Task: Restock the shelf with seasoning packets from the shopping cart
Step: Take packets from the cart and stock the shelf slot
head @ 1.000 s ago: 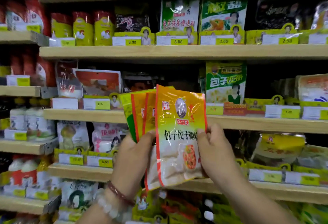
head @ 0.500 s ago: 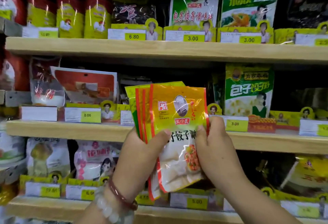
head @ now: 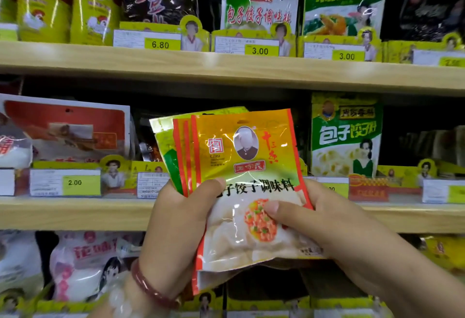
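A fanned stack of several orange and green seasoning packets [head: 241, 156] is held up in front of the middle shelf [head: 75, 213]. My left hand [head: 176, 227] grips the stack from the left, thumb across the front packet. My right hand [head: 324, 224] holds the front packet's right edge, thumb pressed on the dumpling picture. Behind the packets the shelf slot is dark, and what it holds is hidden. The shopping cart is out of view.
The upper shelf [head: 226, 71] carries yellow tins [head: 45, 10], a white-green packet [head: 261, 3] and a green packet [head: 344, 3]. A green dumpling-seasoning packet [head: 347, 136] stands right of the stack, a red-white packet [head: 65, 128] to the left. Yellow price tags [head: 75, 183] line the shelf edges.
The view has moved closer to the shelves and upward. Both hands have carried the packets up toward the middle shelf, and my right thumb has slid onto the front packet's face.
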